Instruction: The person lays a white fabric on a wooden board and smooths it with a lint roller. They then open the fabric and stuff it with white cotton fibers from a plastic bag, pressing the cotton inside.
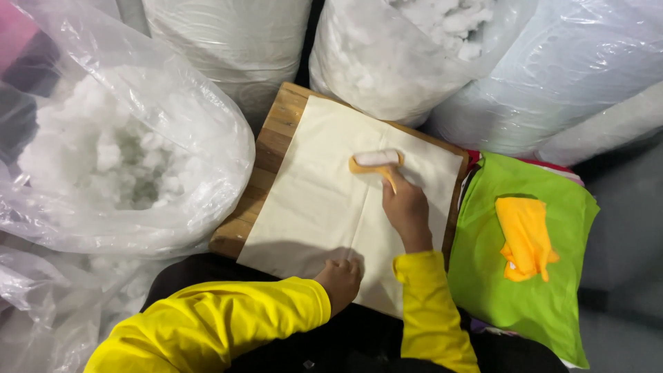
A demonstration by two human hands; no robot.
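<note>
On the table (276, 131), your right hand (407, 207) grips a lint roller (376, 160); left hand (340, 278), fingers curled, pins cream cloth (324, 200).

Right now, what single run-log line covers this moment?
right hand: holds lint roller on cream cloth | left hand: presses cloth's near edge | cloth: flat on wooden board | green cloth: right
</note>
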